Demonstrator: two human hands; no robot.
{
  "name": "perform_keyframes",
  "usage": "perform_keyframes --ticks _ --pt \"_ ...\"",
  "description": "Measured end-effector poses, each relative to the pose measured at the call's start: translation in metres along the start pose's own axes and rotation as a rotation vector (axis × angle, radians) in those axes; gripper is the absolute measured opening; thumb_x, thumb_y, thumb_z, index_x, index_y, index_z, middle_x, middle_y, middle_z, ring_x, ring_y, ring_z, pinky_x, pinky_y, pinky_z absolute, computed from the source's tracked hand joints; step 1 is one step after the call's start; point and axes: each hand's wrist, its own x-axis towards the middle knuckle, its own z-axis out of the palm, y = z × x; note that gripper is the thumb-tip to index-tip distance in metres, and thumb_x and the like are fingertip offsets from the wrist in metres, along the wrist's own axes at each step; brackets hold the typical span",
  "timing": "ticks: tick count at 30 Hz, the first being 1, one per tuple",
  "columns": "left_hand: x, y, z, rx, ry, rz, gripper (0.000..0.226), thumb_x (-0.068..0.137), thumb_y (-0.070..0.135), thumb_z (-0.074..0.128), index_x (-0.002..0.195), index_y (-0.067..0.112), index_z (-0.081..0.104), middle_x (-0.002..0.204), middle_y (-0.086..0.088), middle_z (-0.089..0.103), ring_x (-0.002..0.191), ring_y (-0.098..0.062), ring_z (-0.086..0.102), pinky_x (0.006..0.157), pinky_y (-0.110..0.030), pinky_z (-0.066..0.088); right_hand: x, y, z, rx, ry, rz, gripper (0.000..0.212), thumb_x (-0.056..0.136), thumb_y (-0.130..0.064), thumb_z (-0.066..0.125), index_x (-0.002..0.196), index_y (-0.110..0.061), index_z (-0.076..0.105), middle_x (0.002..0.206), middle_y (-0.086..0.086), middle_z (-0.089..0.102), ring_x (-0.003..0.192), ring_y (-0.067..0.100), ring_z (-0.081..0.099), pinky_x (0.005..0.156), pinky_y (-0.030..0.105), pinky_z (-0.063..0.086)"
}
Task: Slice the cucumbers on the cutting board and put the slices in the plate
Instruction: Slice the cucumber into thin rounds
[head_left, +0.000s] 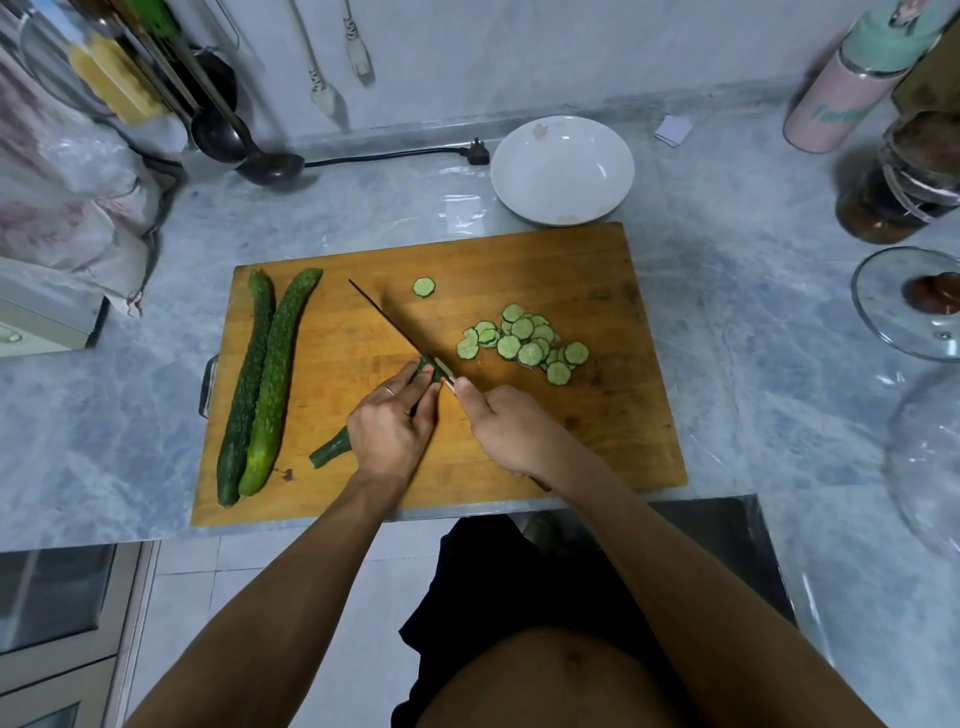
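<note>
Two whole cucumbers (260, 379) and piled slices (524, 343) lie on the cutting board (597, 260).

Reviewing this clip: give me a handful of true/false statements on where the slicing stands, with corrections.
1. The right hand grips the knife. True.
2. The plate already holds slices. False: it holds none; the pile of slices lies on the cutting board.
3. Two whole cucumbers lie at the board's left side. True.
4. The left hand rests idle on the counter. False: it holds down the cucumber being cut.
5. One stray slice lies apart from the pile. True.
</note>
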Motion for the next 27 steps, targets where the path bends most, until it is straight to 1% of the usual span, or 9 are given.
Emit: perform_keyframes --ticks 4,7,9,12,15,19,22,25,27 --pt "-0.002 0.000 0.001 -0.025 0.011 -0.023 0.031 0.091 0.035 0.060 0.105 0.015 0.079 0.114 -0.005 0.073 0.095 -0.020 0.073 0.074 -0.030 0.057 0.001 0.002 0.000 0.023 0.014 0.012 0.071 0.104 -0.057 0.022 0.059 -0.010 0.051 0.054 0.004 0.052 0.048 0.020 0.053 0.055 0.032 0.045" --pt "-0.002 0.001 0.002 -0.037 0.009 -0.066 0.028 0.089 0.035 0.065 0.106 0.018 0.079 0.114 -0.002 0.073 0.095 -0.017 0.072 0.072 -0.027 0.055 0.001 0.005 -0.003 0.051 0.003 0.020 0.079 0.103 -0.059 0.022 0.080 0.002 0.065 0.060 0.008 0.056 0.050 0.021 0.055 0.053 0.032 0.047" --pt "-0.001 0.003 0.000 -0.048 0.004 -0.095 0.026 0.087 0.034 0.067 0.105 0.020 0.079 0.113 0.001 0.074 0.094 -0.015 0.072 0.071 -0.025 0.055 0.001 0.006 -0.004 0.066 -0.008 0.035 0.079 0.102 -0.061 0.022 0.088 0.004 0.066 0.064 0.007 0.056 0.052 0.020 0.055 0.055 0.032 0.047" --pt "0.001 0.004 -0.005 -0.084 -0.014 -0.144 0.025 0.084 0.031 0.070 0.105 0.022 0.079 0.113 0.003 0.074 0.095 -0.014 0.072 0.071 -0.027 0.057 -0.001 0.007 -0.007 0.103 0.001 0.046 0.071 0.102 -0.061 0.021 0.081 -0.007 0.062 0.062 0.007 0.054 0.049 0.020 0.052 0.046 0.026 0.044" --pt "0.004 0.004 -0.008 -0.108 -0.026 -0.155 0.026 0.083 0.030 0.070 0.106 0.021 0.079 0.113 0.003 0.074 0.097 -0.014 0.072 0.075 -0.030 0.059 -0.005 0.009 -0.010 0.124 0.001 0.031 0.067 0.102 -0.060 0.021 0.079 -0.009 0.057 0.060 0.009 0.050 0.044 0.019 0.046 0.042 0.022 0.038" --pt "0.002 0.001 -0.006 -0.100 -0.040 -0.132 0.025 0.084 0.030 0.070 0.106 0.021 0.079 0.114 0.001 0.074 0.095 -0.015 0.072 0.074 -0.031 0.060 -0.012 0.009 -0.014 0.054 0.004 -0.028 0.065 0.104 -0.056 0.021 0.076 -0.008 0.056 0.062 0.013 0.049 0.052 0.026 0.050 0.054 0.030 0.041" --pt "0.000 0.001 -0.005 -0.097 -0.027 -0.109 0.024 0.086 0.030 0.069 0.104 0.019 0.079 0.113 -0.001 0.074 0.092 -0.017 0.073 0.074 -0.030 0.059 -0.016 0.009 -0.012 0.002 0.006 -0.072 0.074 0.105 -0.054 0.022 0.073 0.002 0.058 0.070 0.015 0.062 0.070 0.030 0.060 0.070 0.038 0.045" --pt "-0.001 0.001 -0.005 -0.070 -0.025 -0.077 0.034 0.090 0.038 0.054 0.100 0.018 0.080 0.114 -0.002 0.074 0.089 -0.019 0.073 0.069 -0.029 0.057 -0.020 0.010 -0.005 -0.083 0.013 -0.109 0.067 0.104 -0.056 0.023 0.062 -0.010 0.049 0.066 0.009 0.054 0.066 0.023 0.054 0.064 0.035 0.037" --pt "-0.001 0.000 -0.005 -0.060 -0.032 -0.063 0.037 0.090 0.039 0.050 0.099 0.019 0.080 0.116 0.000 0.073 0.087 -0.020 0.073 0.064 -0.029 0.057 -0.021 0.010 -0.001 -0.103 0.022 -0.121 0.065 0.104 -0.056 0.023 0.061 -0.013 0.045 0.065 0.008 0.052 0.066 0.024 0.052 0.062 0.033 0.034"
